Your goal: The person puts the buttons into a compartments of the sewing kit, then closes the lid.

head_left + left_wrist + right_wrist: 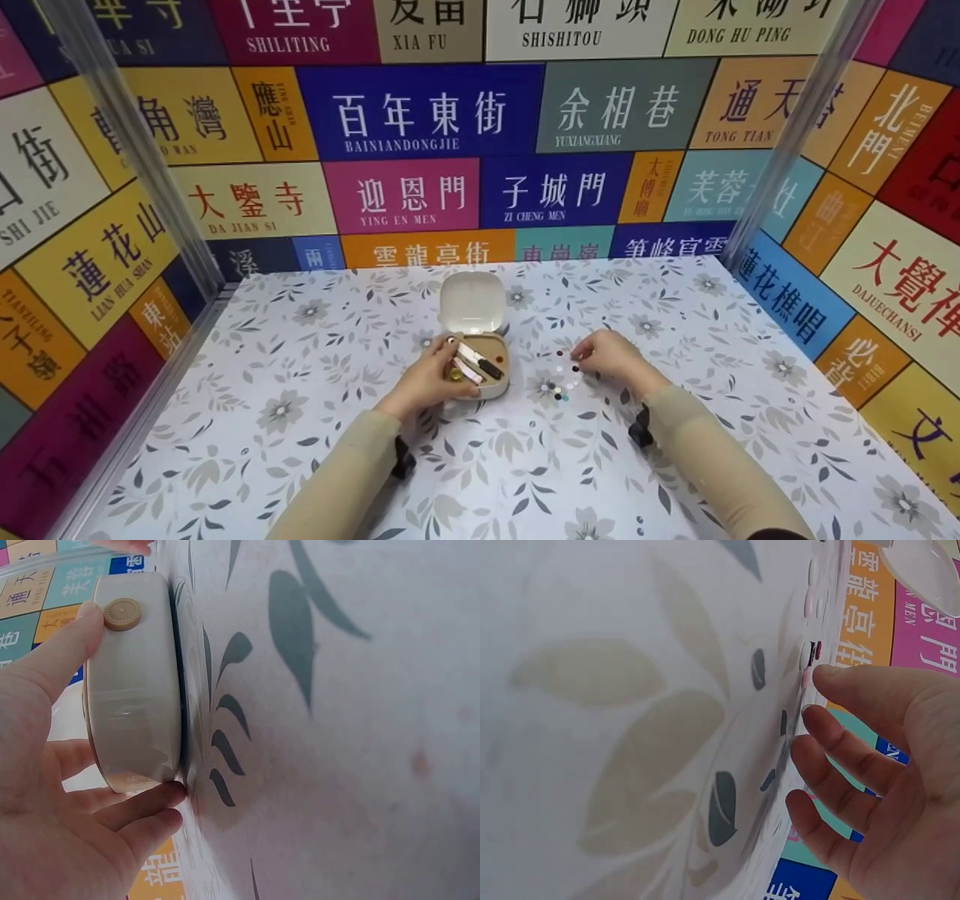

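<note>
An off-white sewing-kit-like box stands on the table with its lid tipped back. My left hand grips its left side; in the left wrist view the thumb lies beside the round tan catch and the other fingers reach along the wall. Inside lie a white-and-black stick, a pinkish-white piece, a small yellow round thing and a red dot-like piece. To the right, my right hand is lowered over small loose discs, thumb and fingertips apart, close to a dark red one.
A flower-patterned white cloth covers the table. Colourful panels with lettering rise behind and on both sides, with clear upright posts at the back corners. Several discs in white, black, blue and red lie scattered between the box and my right hand.
</note>
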Available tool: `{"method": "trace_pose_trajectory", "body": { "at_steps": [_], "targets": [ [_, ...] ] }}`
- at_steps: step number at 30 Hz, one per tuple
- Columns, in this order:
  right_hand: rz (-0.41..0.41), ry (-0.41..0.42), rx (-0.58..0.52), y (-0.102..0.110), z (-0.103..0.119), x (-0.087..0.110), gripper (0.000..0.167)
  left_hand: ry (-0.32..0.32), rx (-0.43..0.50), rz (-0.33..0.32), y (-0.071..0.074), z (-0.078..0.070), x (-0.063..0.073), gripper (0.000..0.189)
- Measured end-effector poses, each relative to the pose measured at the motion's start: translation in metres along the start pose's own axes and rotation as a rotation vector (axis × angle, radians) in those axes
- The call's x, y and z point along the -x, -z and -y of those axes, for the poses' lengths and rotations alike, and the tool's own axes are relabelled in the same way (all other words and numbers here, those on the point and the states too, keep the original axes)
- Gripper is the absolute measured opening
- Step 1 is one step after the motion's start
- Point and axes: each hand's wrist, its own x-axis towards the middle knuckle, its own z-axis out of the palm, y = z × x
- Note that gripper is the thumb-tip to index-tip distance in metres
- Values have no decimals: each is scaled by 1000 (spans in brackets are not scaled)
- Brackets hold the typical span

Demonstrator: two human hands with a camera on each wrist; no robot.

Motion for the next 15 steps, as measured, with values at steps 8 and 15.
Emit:
{"method": "trace_pose_trajectory", "body": {
  "at_steps": [8, 15],
  "targets": [
    [-3, -29, 25, 0, -1, 0, 20, 6, -3, 6, 0, 0, -1, 104],
    [-6, -20, 61, -1, -3, -2, 18, 21, 20, 5, 0, 1, -2, 105]
  ]
}}
